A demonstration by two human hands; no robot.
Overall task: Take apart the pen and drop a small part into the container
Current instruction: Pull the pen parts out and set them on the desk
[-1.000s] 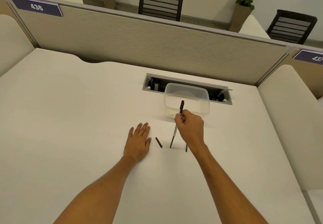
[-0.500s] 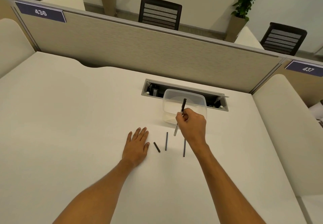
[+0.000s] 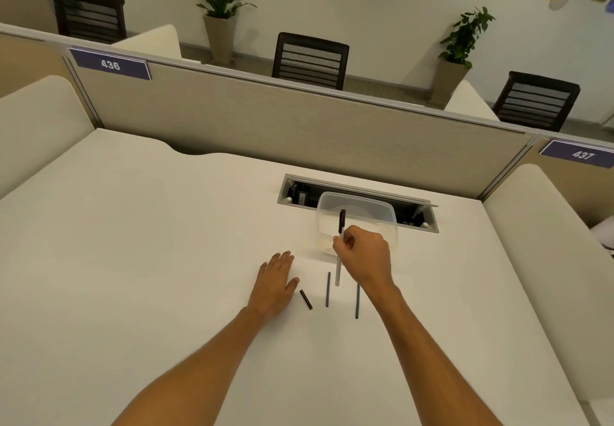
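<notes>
3 parts [image 3: 328, 288] lie loose on desk [image 3: 166, 259]; right hand [image 3: 365, 256] pinches pen [image 3: 339, 246] near container [image 3: 357, 216]; left hand [image 3: 274, 281] flat, spread; drop apparently not yet done.

The container [image 3: 357, 223] stands on the bench [image 3: 133, 259], just in front of the cable slot [image 3: 357, 202]. Nearer than the container lie three parts in a row: a short piece [image 3: 306, 299] leftmost, a thin rod [image 3: 328, 288] below the container's left edge, another rod [image 3: 357, 302] to its right. The left hand [image 3: 274, 284] rests flat left of the short piece. The right hand [image 3: 367, 254] holds the pen body [image 3: 340, 246] over the container's near edge.
</notes>
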